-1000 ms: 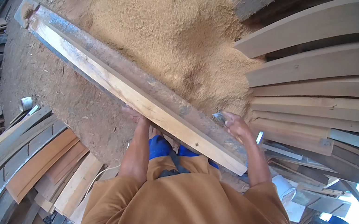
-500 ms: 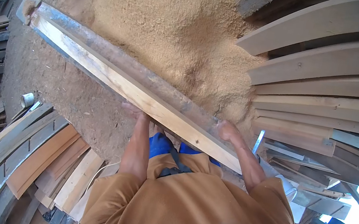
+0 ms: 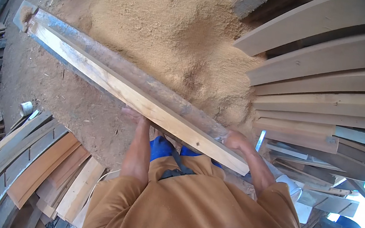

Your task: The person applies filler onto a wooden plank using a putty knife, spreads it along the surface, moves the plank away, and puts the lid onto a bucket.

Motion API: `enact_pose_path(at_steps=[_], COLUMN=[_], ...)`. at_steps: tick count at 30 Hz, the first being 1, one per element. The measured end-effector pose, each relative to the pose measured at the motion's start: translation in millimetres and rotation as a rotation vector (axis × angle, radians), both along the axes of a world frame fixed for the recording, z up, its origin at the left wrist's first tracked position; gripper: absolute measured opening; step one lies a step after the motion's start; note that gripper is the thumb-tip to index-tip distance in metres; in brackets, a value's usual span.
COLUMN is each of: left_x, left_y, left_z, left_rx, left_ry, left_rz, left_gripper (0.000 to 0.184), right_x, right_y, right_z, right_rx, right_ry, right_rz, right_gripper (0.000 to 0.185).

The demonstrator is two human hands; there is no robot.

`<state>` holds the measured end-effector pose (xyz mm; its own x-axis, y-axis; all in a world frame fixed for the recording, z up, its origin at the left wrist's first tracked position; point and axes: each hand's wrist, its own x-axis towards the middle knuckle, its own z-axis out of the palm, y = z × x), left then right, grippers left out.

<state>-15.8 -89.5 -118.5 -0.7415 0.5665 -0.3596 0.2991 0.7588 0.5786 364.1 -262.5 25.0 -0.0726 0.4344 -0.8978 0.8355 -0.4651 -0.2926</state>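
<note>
My left hand (image 3: 131, 114) is at the beam (image 3: 146, 103), my right hand (image 3: 235, 140) by the bench (image 3: 171, 92). I cannot tell either grip's opening or hold.

A long pale beam (image 3: 146, 103) lies slantwise from upper left to lower centre, along a worn bench (image 3: 119, 60). The left hand (image 3: 131, 115) is at its near edge; the right hand (image 3: 235, 140) is near its lower-right end. Sawdust (image 3: 159, 19) fills the top centre, with stacked boards (image 3: 332, 75) at upper right.
</note>
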Motion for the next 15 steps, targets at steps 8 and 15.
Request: enact_pose_path(at_steps=[8, 15], left_x=[1.0, -0.6], left_y=[7.1, 7.7], left_z=[-5.0, -5.4], left_rx=[0.037, 0.03], left_ry=[-0.045, -0.046], left_rz=[-0.003, -0.003], left_gripper=[0.057, 0.055], right_x=[38.1, 29.9], right_y=[-5.2, -10.0], right_z=[20.0, 0.7], right_rx=[0.176, 0.217], right_ry=[0.082, -0.087], right_rz=[-0.565, -0.413], right_gripper=[0.063, 0.044])
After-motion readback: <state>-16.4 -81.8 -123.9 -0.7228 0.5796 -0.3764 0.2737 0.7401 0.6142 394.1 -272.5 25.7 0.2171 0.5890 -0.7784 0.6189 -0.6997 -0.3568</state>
